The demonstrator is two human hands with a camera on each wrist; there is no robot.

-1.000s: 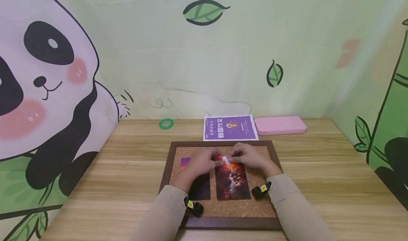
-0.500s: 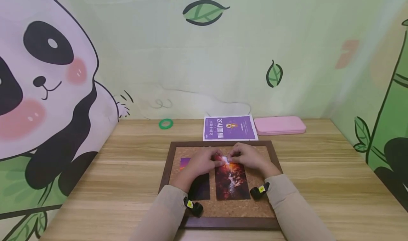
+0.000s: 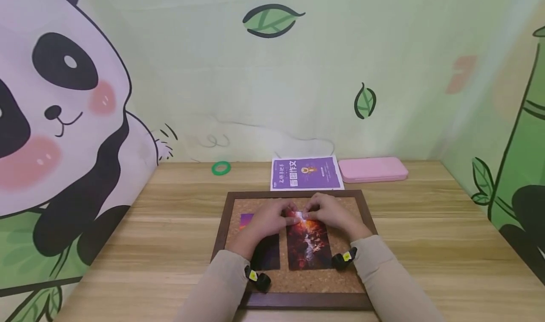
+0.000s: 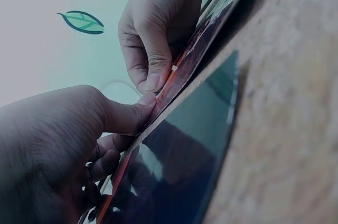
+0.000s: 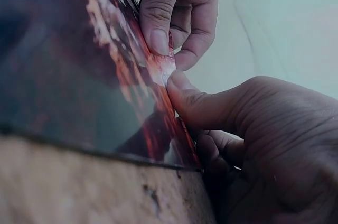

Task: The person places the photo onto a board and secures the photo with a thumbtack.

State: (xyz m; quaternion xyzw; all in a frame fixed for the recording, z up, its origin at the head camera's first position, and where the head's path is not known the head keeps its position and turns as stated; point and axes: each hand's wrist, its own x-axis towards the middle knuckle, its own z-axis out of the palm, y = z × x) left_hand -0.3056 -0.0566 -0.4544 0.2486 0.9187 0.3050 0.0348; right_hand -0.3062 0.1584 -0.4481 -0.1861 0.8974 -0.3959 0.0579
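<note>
A cork board (image 3: 347, 207) in a dark wood frame lies on the table. Two photo cards lie on it: a dark one (image 3: 266, 256) on the left and a red-orange one (image 3: 308, 244) beside it. Both hands meet at the top edge of the red-orange card. My left hand (image 3: 272, 218) pinches that edge, thumb on top (image 4: 124, 117). My right hand (image 3: 322, 214) pinches the same edge from the other side, its thumb (image 5: 185, 94) pressed onto the card (image 5: 121, 60). In the left wrist view the card's top edge (image 4: 195, 49) stands slightly off the cork (image 4: 296, 102).
Behind the board lie a purple booklet (image 3: 306, 173), a pink flat case (image 3: 372, 169) and a green ring (image 3: 221, 168). Painted walls with a panda and leaves close in the table at the back and on both sides.
Both hands stay on the top edge of the red-orange card with only small finger shifts. The head view has tilted slightly.
</note>
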